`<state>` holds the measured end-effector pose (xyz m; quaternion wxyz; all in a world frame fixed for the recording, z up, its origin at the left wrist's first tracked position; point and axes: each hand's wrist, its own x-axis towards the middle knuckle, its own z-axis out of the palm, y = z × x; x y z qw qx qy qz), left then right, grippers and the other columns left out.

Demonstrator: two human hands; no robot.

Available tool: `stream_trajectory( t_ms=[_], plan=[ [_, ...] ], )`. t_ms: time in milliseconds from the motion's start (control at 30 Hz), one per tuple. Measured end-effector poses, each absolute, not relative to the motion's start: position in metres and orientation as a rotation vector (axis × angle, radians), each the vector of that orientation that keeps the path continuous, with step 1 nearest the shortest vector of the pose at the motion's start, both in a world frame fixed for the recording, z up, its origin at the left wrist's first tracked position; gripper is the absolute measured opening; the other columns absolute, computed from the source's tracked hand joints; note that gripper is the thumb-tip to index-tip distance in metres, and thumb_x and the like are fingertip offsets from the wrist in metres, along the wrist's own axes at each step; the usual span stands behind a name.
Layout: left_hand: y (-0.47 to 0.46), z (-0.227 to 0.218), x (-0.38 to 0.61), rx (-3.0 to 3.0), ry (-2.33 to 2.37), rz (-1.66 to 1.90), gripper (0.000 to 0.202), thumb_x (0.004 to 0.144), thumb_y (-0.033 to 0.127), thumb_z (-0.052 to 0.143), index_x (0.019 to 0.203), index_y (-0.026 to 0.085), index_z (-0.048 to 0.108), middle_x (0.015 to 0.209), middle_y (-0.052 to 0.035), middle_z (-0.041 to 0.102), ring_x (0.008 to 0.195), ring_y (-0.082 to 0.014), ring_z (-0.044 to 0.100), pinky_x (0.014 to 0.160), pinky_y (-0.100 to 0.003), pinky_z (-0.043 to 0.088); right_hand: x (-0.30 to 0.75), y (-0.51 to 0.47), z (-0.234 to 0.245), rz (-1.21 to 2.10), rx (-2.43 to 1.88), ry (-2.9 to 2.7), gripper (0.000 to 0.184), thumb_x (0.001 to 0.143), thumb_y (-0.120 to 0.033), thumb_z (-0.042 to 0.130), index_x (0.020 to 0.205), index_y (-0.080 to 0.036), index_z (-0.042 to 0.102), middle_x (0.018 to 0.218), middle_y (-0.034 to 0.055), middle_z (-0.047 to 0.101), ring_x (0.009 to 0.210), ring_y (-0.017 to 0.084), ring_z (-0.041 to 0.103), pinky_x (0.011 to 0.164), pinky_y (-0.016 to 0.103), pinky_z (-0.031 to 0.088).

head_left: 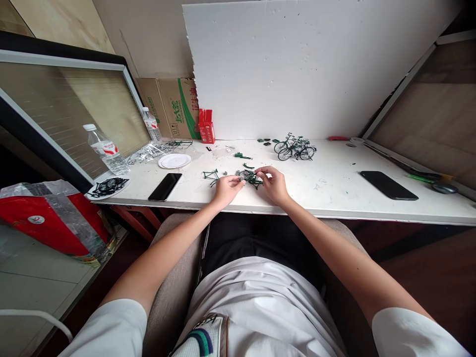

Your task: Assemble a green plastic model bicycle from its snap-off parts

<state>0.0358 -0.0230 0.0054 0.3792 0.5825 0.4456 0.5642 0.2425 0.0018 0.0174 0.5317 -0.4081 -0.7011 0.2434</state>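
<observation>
We hold the model bike (246,174) at the near edge of the tabletop (327,198), directly in front of the body. It has thin spoked wheel shapes and dark green, plastic-looking rods. Our left hand (227,190) is closed to a pinch at its left side; our right hand (274,184) pinches its right side between thumb and fingers. The exact pieces under the fingertips are too small to tell.

Just left of the left hand we find one loose frame (211,175), green and of slender, angular bars. Beyond the hands lie one curved strip (248,166) and one blocky green piece (243,155). Farther back and to the right, at least two finished bikes (297,147) stand upright and overlap, one green, one black.

The tabletop is smooth, white and flecked with tiny scraps. We count two clear plastic bottles (107,153) with white caps, one dark, glossy phone (165,187) at left, and one matte black slab (389,185) at right, both with rounded corners. One round white plate (174,160) lies beyond the phone; a second dish (90,195) carries a black tangle (109,187). One brown carton (171,106) and one small red box (207,128) stand beside the pitted white board (282,69).
</observation>
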Motion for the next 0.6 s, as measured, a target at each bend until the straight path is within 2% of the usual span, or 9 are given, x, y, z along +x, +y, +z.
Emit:
stream_trajectory(
  t_ms=[267, 600],
  plan=[
    [-0.0217, 0.0044, 0.0357, 1.528, 1.164, 1.452, 0.033, 0.079, 0.035, 0.087, 0.101, 0.011, 0.079, 0.101, -0.0156, 0.082, 0.094, -0.0288, 0.079, 0.089, -0.042, 0.064, 0.2416, 0.0039, 0.0164, 0.477, -0.939, -1.701, 0.047, 0.099, -0.068, 0.058, 0.1, -0.024, 0.076, 0.108, 0.0113, 0.078, 0.094, 0.029, 0.069, 0.072, 0.04, 0.053],
    [-0.0195, 0.0009, 0.0351, 1.567, 1.16, 1.459, 0.027, 0.081, 0.034, 0.084, 0.096, 0.012, 0.079, 0.096, -0.014, 0.082, 0.091, -0.0278, 0.079, 0.084, -0.039, 0.065, 0.241, 0.0028, 0.0172, 0.397, -0.933, -1.735, 0.042, 0.102, -0.061, 0.057, 0.1, -0.024, 0.076, 0.107, 0.0105, 0.078, 0.096, 0.028, 0.069, 0.073, 0.04, 0.052]
  ],
)
